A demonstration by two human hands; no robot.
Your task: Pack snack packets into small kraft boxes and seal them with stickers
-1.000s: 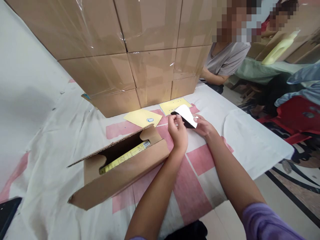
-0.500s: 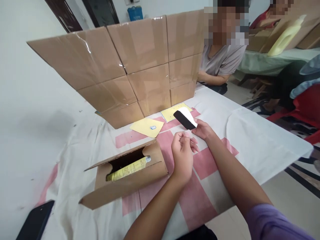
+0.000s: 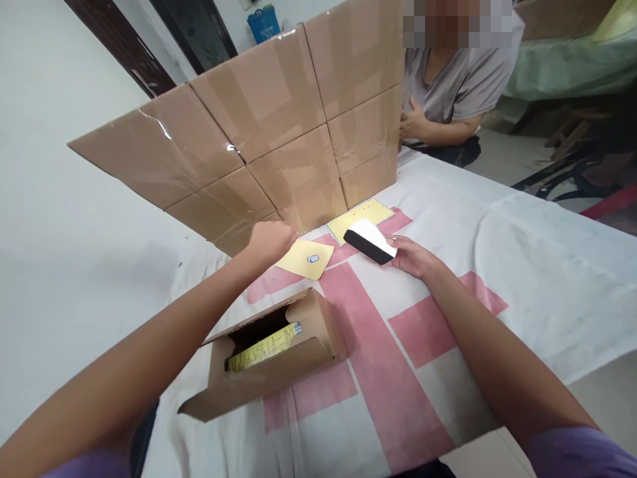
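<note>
My right hand (image 3: pixel 412 256) grips the near end of a black and white object (image 3: pixel 371 241), held above the cloth. My left hand (image 3: pixel 273 240) is closed in front of the cardboard panel (image 3: pixel 288 143), above a yellow card (image 3: pixel 301 259) with a small drawing; whatever its fingers hold is hidden. Another yellow card (image 3: pixel 361 219) lies at the foot of the panel, behind the black and white object. An open cardboard box (image 3: pixel 298 368) with a yellow pack (image 3: pixel 263 348) inside sits nearer to me, left of centre.
Behind the panel's right side a person (image 3: pixel 448 99) in a grey shirt sits at the table, which bears a white and pink cloth (image 3: pixel 537 265). A wall is on the left. A blue container (image 3: pixel 263 25) stands in the background, and another table (image 3: pixel 552 66) at the upper right.
My left hand has moved away from my right hand, left and forward toward the panel. My right hand still holds the black and white object. The camera view has shifted.
</note>
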